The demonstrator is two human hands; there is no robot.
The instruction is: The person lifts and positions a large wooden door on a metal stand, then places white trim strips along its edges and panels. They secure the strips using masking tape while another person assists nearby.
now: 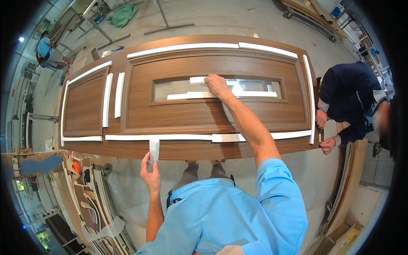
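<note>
A brown wood-grain door [178, 117] lies flat before me, with moulded panels and a narrow glass window [255, 86]. My left hand [151, 171], at the door's near edge, pinches a short white foam-like strip [154, 149] between thumb and fingers. My arm reaches across to the window, where my right hand [217, 86] has its fingers closed on another white strip [196, 80]. Just below that hand, a longer white strip [255, 94] lies along the glass. More white strips run along the panel borders, such as the far strip [182, 49] and the near strip [161, 137].
At the door's right end a co-worker in a dark jacket [352, 93] has both hands at its edge. Another person [44, 49] sits far left. Boards [91, 191] lean at lower left; a loaded cart [316, 17] stands at far right, metal stands [168, 27] beyond the door.
</note>
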